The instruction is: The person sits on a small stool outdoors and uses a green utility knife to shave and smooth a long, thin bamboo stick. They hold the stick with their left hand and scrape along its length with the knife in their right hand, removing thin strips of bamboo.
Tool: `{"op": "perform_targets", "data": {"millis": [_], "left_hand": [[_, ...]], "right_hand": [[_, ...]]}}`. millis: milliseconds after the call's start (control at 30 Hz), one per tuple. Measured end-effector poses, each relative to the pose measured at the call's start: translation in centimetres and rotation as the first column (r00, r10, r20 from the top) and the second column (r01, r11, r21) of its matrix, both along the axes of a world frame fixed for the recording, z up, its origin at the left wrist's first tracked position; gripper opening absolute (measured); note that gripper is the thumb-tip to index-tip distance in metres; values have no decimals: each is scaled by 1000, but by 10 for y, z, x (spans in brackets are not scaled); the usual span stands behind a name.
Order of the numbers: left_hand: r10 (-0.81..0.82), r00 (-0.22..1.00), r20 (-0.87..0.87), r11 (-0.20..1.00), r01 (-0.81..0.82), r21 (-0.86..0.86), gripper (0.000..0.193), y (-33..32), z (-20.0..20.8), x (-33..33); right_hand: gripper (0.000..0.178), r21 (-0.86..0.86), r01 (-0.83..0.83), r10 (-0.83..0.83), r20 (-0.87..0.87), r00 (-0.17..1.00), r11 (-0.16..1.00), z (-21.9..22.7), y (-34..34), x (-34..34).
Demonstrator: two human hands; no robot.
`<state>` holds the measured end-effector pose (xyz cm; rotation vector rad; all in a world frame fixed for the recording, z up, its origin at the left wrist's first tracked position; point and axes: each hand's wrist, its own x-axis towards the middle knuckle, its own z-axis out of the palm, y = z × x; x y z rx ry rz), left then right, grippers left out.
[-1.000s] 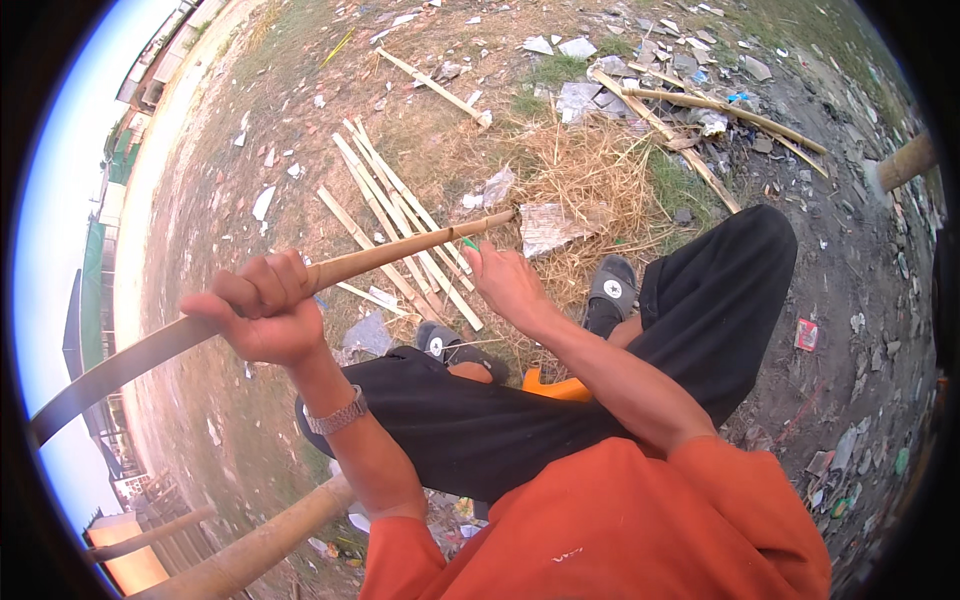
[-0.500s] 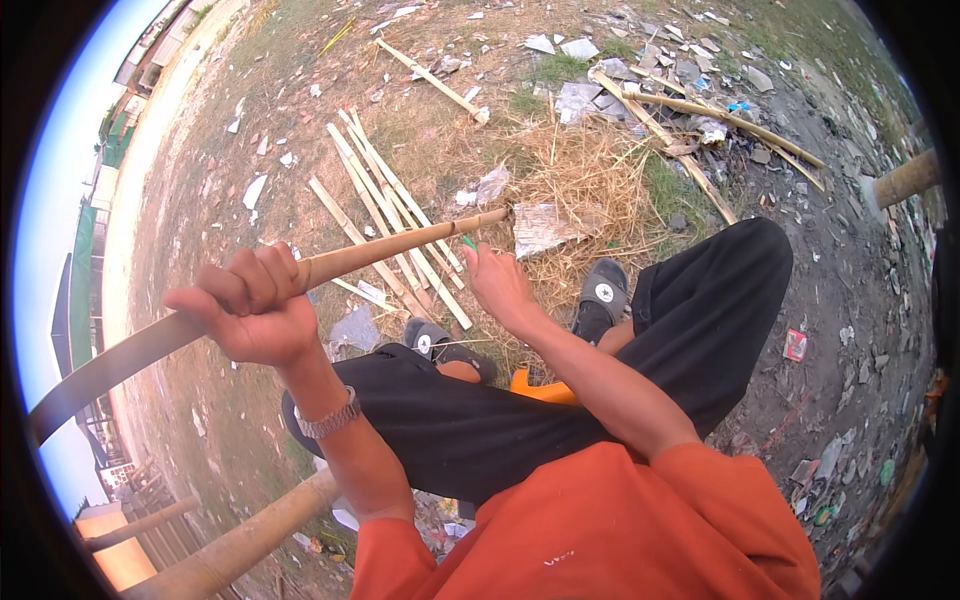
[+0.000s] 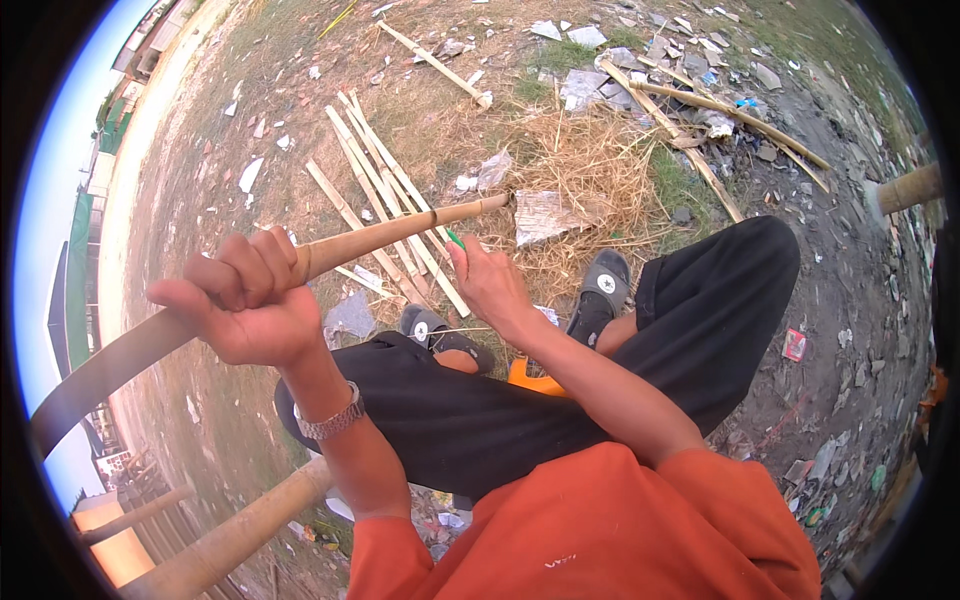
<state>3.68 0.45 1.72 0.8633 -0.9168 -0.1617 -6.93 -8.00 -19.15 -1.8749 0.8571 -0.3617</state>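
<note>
My left hand (image 3: 245,300) is wrapped round a long bamboo strip (image 3: 385,234), its thumb pointing left. The strip runs from the left edge, where it looks broad and flat, to a narrow far end over the ground ahead. Close below that far part, my right hand (image 3: 492,288) is closed on a small tool with a green handle (image 3: 455,239). Most of the tool is hidden by the fingers and the strip, so its kind does not show. A metal-band watch (image 3: 331,414) circles my left wrist.
Several split bamboo strips (image 3: 365,190) lie on the ground beyond my left hand. A heap of straw-like shavings (image 3: 590,170) is ahead, with bamboo pieces (image 3: 735,115) and rubble behind it. An orange object (image 3: 533,377) lies between my legs. Bamboo poles (image 3: 235,525) flank me.
My right hand and the green-handled tool have shifted slightly left along the bamboo strip. My left hand has moved a little left and up, still gripping it.
</note>
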Motion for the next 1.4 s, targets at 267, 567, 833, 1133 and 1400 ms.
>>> {"op": "perform_targets", "data": {"millis": [267, 567, 833, 1133, 1400], "left_hand": [[-103, 994, 24, 995, 102, 14, 53, 7, -2, 10], [-72, 997, 19, 997, 71, 31, 52, 8, -3, 10], [75, 996, -40, 997, -74, 21, 53, 4, 1, 11], [131, 990, -54, 991, -131, 14, 53, 2, 2, 8], [116, 993, -36, 993, -116, 13, 53, 4, 1, 10]], "right_hand": [[43, -23, -50, 48, -112, 993, 998, 11, -12, -4], [45, 12, -38, 39, -217, 975, 999, -11, -22, -8], [38, 204, -7, 24, -84, 996, 979, -3, -37, -24], [26, 252, -185, 113, 277, 954, 950, 24, -20, -16], [34, 499, -193, 33, 312, 950, 845, 17, -15, -19]]}}
